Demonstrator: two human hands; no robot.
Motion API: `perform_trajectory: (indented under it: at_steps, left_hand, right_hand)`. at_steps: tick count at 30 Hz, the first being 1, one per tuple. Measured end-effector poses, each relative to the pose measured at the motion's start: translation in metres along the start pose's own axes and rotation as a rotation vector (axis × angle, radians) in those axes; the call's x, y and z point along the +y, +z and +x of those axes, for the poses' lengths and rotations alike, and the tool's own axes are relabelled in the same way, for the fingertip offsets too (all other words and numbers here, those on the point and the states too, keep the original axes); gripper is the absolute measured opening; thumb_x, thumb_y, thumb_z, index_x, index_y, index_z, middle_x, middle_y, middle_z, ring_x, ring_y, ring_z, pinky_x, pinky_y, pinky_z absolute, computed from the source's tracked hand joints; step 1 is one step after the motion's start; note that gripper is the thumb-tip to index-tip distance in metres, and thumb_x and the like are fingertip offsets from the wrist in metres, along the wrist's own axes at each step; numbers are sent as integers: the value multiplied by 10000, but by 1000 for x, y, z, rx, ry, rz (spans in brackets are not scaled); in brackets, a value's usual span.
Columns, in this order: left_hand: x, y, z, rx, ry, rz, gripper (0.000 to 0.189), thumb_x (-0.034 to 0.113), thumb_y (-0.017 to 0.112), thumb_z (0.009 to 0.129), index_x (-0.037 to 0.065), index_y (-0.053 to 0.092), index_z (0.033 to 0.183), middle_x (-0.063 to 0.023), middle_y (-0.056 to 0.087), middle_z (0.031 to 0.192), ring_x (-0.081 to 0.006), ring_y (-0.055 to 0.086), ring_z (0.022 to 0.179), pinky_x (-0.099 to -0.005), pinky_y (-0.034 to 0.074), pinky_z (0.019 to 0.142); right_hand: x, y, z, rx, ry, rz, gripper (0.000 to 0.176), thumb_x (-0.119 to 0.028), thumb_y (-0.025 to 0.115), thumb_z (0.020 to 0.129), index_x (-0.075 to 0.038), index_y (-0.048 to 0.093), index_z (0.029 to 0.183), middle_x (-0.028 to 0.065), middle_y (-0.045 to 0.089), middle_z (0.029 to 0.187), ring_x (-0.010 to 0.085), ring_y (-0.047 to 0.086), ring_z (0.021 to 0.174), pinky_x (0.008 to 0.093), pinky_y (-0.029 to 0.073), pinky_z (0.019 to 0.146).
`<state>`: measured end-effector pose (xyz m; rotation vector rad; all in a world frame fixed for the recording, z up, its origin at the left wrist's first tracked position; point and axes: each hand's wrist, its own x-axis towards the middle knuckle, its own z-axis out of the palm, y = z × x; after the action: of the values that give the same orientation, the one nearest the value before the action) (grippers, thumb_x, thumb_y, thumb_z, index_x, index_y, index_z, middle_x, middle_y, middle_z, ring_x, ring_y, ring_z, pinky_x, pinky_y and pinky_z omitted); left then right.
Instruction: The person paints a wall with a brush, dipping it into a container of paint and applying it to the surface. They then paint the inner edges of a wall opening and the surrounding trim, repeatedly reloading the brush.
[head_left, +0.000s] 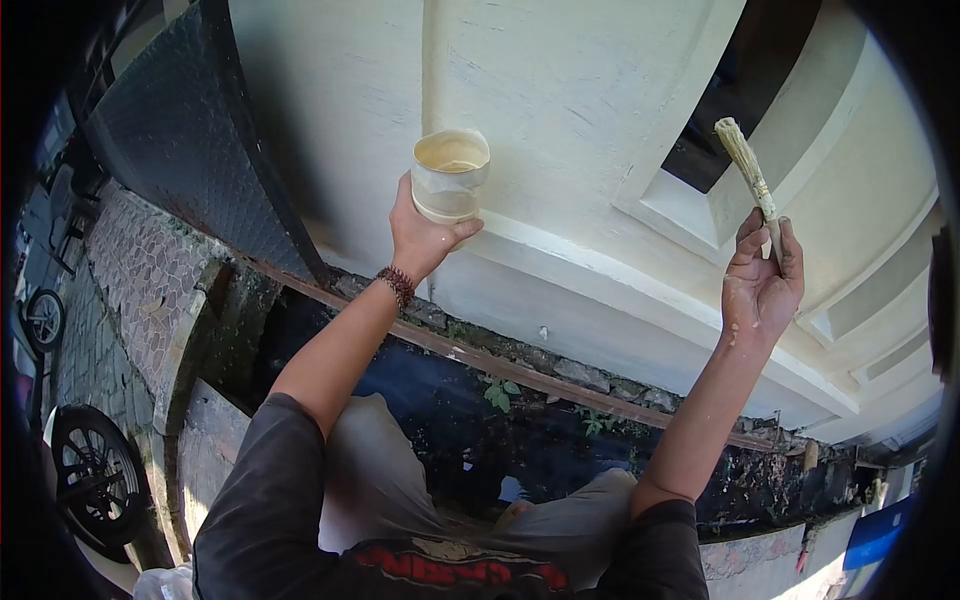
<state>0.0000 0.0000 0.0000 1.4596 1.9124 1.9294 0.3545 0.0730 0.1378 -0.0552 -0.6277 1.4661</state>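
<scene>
My left hand is wrapped round a cream-coloured paint cup, held up in front of the pale wall. Paint coats the inside of the cup. On the right, my right hand grips a paintbrush by its handle, bristles pointing up and to the left. The bristles are clumped and caked with cream paint. Splashes of paint mark my right palm and wrist. The brush overlaps the edge of a wall opening in this view.
Below me runs a dark water channel with a rusty rail and small plants along the wall's foot. A black metal panel stands at the left. Motorcycle wheels show beyond the stone paving.
</scene>
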Motion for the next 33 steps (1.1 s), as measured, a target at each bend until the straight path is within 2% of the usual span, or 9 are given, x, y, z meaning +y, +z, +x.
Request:
perform_trajectory:
  at_steps: [2, 4, 8, 9, 17, 21, 23, 29, 33]
  left_hand:
    - [-4, 12, 1, 30, -11, -78, 823, 172, 920, 599, 39, 450, 1260, -132, 634, 1174, -248, 634, 1069, -361, 521, 932]
    - [-2, 12, 13, 40, 22, -113, 843, 143, 917, 591, 20, 440, 1275, -135, 633, 1171, -238, 633, 1065, -359, 527, 922]
    - [-19, 34, 23, 143, 30, -227, 902, 76, 883, 574, -6, 407, 1336, -141, 610, 1182, -250, 618, 1070, -361, 509, 941]
    - [-22, 36, 24, 154, 26, -231, 908, 73, 880, 569, -7, 404, 1339, -140, 601, 1183, -252, 612, 1072, -364, 504, 945]
    - [-43, 41, 22, 171, -10, -258, 990, 31, 876, 517, -24, 371, 1367, -155, 522, 1253, -278, 551, 1145, -373, 461, 1000]
    - [-42, 39, 21, 170, -51, -254, 1023, 32, 877, 517, -43, 344, 1386, -164, 503, 1271, -287, 542, 1149, -376, 455, 1009]
    - [-46, 39, 22, 160, -43, -258, 1027, 37, 879, 517, -47, 342, 1388, -165, 503, 1268, -290, 540, 1152, -377, 452, 1011]
    - [-50, 36, 21, 164, -26, -158, 1043, 93, 892, 505, -57, 347, 1381, -198, 492, 1267, -336, 511, 1184, -407, 417, 1044]
    - [-47, 33, 23, 164, -4, -50, 1035, 135, 893, 494, -57, 361, 1360, -218, 482, 1249, -382, 481, 1179, -441, 392, 1052]
  right_hand:
    - [-5, 9, -7, 35, -56, 5, 262, -25, 586, 932, 127, 507, 1131, 331, 550, 1136, 389, 632, 1071, 277, 650, 740]
    - [-10, 13, -16, 9, -80, 12, 279, -46, 596, 929, 126, 522, 1137, 275, 572, 1131, 365, 658, 1013, 275, 644, 758]
    - [-28, 29, -23, 86, -206, -102, 212, -52, 624, 921, 65, 584, 1093, 145, 650, 1028, 213, 690, 905, 268, 630, 764]
    - [-32, 25, -20, 79, -267, -54, 223, -29, 622, 907, 106, 593, 1083, 188, 647, 1018, 312, 687, 956, 273, 641, 774]
    - [-94, 85, -3, 6, -573, -316, 291, 31, 582, 910, 75, 484, 1180, 179, 612, 1064, 252, 673, 1010, 313, 605, 892]
    - [-125, 118, 21, 2, -710, -508, 320, 6, 587, 930, 113, 487, 1215, 221, 609, 1132, 290, 678, 1032, 329, 589, 946]
    - [-139, 141, 37, -13, -784, -552, 299, -12, 638, 918, 107, 500, 1156, 204, 624, 1078, 248, 705, 915, 285, 617, 842]
    - [-193, 203, 110, -61, -1194, -814, 313, -77, 693, 909, 137, 537, 1077, 198, 668, 931, 245, 719, 769, 303, 642, 682]
    - [-207, 235, 146, -54, -1297, -852, 347, -122, 731, 890, 129, 560, 1059, 188, 684, 875, 230, 714, 686, 294, 636, 602]
